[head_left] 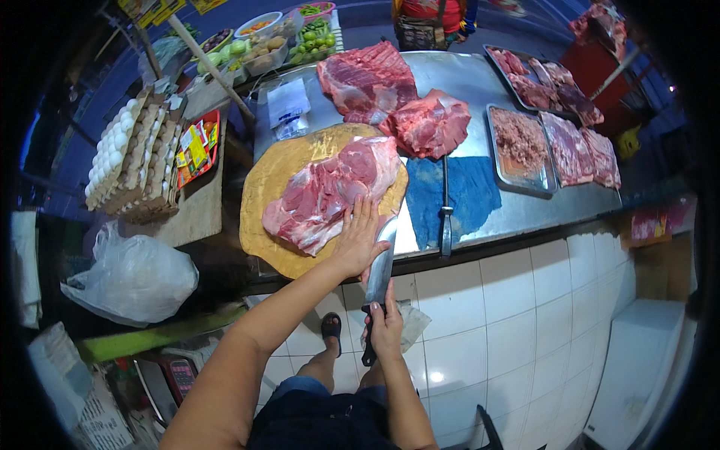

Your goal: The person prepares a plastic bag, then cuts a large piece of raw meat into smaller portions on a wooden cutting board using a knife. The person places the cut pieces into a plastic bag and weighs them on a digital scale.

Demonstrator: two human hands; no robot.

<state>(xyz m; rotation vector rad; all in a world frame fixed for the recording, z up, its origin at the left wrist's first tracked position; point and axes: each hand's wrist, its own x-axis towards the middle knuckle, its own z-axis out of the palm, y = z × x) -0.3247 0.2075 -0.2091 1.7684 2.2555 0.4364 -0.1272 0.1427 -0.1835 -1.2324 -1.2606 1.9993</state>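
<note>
right hand (386, 326) grip wrapped on cleaver (380, 266) handle, blade pointing away toward pork slab (330, 191) on round board (264, 199). left hand (358, 238) flat, fingers spread, pressing slab's near edge; slab lies up-left of blade.

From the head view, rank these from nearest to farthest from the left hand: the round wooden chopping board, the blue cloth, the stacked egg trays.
1. Round wooden chopping board, just under and left of the left hand.
2. Blue cloth, to its right.
3. Stacked egg trays, far left.
</note>
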